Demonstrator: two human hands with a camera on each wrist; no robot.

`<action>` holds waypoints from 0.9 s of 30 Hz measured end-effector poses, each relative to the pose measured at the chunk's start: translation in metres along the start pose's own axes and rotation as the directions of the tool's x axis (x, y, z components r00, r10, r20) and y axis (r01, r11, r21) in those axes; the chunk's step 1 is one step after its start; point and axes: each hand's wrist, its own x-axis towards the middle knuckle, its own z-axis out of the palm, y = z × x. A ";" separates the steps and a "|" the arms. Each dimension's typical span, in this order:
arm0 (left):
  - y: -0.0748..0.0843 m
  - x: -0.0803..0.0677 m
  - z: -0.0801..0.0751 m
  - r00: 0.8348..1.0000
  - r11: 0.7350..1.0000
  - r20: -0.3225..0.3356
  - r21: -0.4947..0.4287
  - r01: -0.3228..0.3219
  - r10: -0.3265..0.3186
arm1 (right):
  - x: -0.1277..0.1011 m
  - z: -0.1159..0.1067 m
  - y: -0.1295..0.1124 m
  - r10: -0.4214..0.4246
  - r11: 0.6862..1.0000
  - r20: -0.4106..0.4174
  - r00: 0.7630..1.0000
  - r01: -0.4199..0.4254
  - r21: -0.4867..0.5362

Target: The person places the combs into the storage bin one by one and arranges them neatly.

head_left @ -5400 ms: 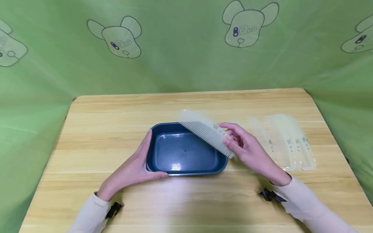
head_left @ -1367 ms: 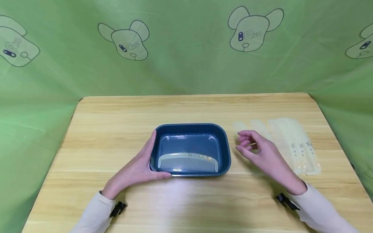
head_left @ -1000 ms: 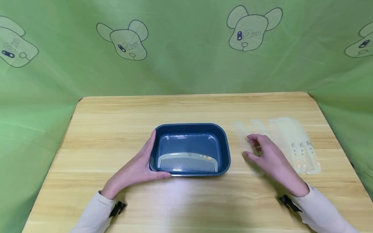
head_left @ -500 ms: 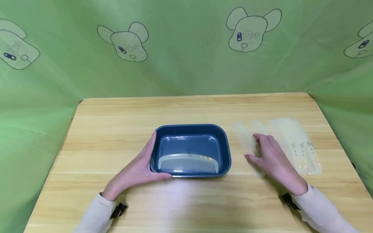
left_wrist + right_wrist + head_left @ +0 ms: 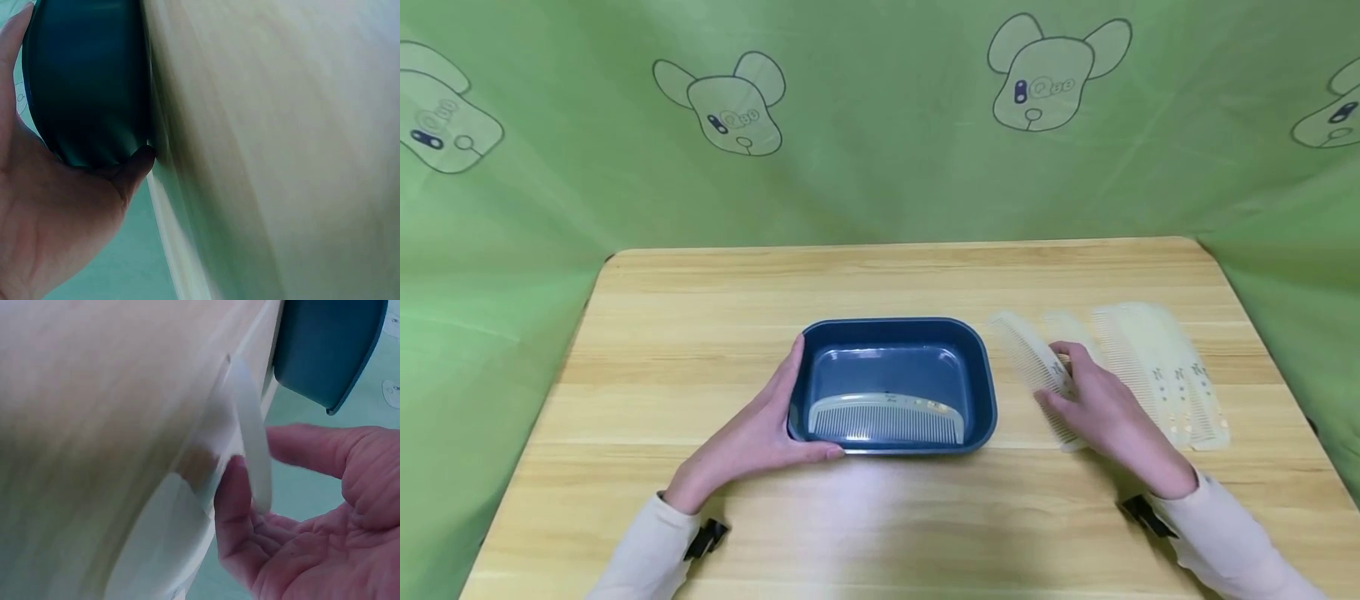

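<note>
In the head view, my left hand grips the left end of a blue plastic tray, thumb along its near wall and fingers at the far left corner. A pale comb lies along the tray's near side, teeth toward me. To the tray's right, my right hand pinches another pale, see-through comb between thumb and fingers. The right wrist view shows this held comb tilted on edge, its upper part clear of the table. The left wrist view shows my thumb against the tray wall.
Several more pale combs lie flat on the wooden table right of my right hand, some overlapping. One comb lies just behind that hand. A green cloth with animal-head drawings hangs behind the table.
The comb carried earlier by my right hand now lies in the tray. That hand has moved right to another comb, closed on it and tilted it up. My left hand stays at the tray.
</note>
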 end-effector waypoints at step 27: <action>0.001 -0.001 0.000 1.000 1.000 -0.013 -0.020 -0.005 0.004 | 0.003 -0.005 -0.019 -0.129 0.824 -0.230 0.965 0.234 0.516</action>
